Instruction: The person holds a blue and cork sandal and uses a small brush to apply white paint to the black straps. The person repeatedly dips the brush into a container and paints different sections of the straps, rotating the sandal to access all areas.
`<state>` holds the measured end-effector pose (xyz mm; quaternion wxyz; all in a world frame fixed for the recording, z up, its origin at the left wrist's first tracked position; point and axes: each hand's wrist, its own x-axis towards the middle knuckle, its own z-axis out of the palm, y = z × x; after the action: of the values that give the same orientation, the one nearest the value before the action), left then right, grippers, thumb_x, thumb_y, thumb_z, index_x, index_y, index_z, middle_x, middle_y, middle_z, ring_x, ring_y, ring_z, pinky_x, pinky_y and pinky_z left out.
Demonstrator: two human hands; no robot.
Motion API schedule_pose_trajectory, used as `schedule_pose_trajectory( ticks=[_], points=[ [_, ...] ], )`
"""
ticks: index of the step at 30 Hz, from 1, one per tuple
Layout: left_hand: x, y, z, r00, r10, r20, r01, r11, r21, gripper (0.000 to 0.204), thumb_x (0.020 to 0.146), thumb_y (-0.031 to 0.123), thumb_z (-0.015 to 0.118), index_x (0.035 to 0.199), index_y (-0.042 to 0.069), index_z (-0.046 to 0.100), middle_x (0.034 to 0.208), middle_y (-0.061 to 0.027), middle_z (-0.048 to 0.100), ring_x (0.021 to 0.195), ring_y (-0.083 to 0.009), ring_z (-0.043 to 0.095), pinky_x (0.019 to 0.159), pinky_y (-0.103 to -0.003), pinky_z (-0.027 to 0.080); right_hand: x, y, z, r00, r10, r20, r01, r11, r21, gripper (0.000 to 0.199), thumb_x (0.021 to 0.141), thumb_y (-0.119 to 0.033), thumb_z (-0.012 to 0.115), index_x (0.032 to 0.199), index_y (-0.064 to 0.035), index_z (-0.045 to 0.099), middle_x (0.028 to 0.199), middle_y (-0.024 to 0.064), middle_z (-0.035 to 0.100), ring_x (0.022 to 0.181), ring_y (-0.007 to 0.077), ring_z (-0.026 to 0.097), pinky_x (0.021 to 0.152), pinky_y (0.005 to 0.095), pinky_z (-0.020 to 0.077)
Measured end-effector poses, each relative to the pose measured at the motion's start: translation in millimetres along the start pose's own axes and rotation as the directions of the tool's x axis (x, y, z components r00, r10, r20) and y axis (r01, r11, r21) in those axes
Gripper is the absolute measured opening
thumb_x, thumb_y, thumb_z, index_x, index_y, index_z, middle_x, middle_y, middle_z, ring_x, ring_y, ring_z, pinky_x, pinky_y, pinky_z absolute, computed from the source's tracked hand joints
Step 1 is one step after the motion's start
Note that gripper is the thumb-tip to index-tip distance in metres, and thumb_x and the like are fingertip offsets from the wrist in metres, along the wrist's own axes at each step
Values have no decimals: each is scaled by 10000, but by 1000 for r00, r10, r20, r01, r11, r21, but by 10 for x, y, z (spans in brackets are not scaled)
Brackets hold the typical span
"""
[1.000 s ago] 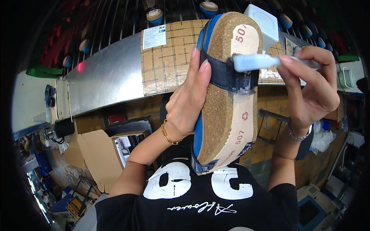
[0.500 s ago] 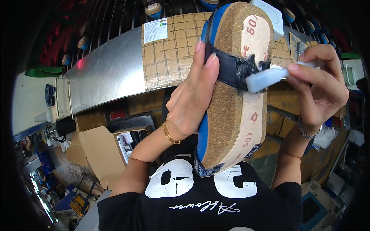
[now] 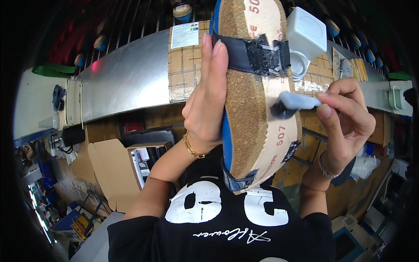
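Note:
My left hand grips an upturned sandal by its side, with the cork underside facing up. The sandal is mounted on a blue form, and a pale fabric strip runs down its sole. A dark strap wraps over the edge, its frayed end lying wet and shiny on the sole. Between the thumb and fingers of my right hand is a small brush with a pale blue handle. Its dark bristles hang over the pale strip, below the strap; whether they touch it I cannot tell.
Behind the sandal, a wrapped cardboard box and a white square container stand on a metal bench. Several sandals on forms rest on the rollers beyond. An open carton lies lower left.
The brush has come off the strap end and moved down along the sole. My left hand and the sandal have shifted slightly left, and the white container shows more fully.

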<state>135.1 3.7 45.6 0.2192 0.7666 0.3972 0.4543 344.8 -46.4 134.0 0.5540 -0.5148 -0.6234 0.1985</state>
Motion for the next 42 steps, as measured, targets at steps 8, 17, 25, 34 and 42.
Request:
schedule_pose_trajectory(
  ticks=[8,17,25,34,42],
  points=[
    [24,-1,-12,980,150,-132,-137,985,101,622,1071,143,438,1593,39,115,1542,-236,362,1316,-241,529,1077,-371,492,40,-109,93,964,-263,-41,232,905,-356,222,780,93,731,991,34,765,935,98,603,880,169,556,784,260,425],
    [162,170,-165,979,-193,-71,148,901,-407,611,991,325,388,1517,28,303,1473,-248,421,1279,-309,555,1054,-396,499,141,7,-30,929,-363,69,368,890,-270,290,704,99,751,969,-14,774,1002,128,608,906,192,562,790,274,430],
    [340,393,-257,822,-379,424,391,-166,-905,845,968,699,248,1451,38,459,1338,-204,598,1181,-313,635,1025,-444,521,84,5,-100,935,-309,177,338,926,-171,256,669,0,773,922,-39,775,970,126,588,877,198,532,759,276,388],
    [415,222,-323,798,-420,433,448,-67,-891,781,938,667,394,1378,43,556,1196,-142,694,1007,-228,709,880,-364,583,-194,-19,9,955,-279,103,289,951,-106,319,561,9,730,858,-99,774,975,129,588,878,246,507,772,330,388],
    [329,207,-176,924,-367,104,281,470,-837,668,873,405,566,1429,38,519,1146,-127,719,940,-189,716,822,-310,582,-186,-126,0,934,-301,195,335,926,-176,250,557,-157,819,802,-173,778,914,73,576,839,243,507,739,363,375]
  ],
)
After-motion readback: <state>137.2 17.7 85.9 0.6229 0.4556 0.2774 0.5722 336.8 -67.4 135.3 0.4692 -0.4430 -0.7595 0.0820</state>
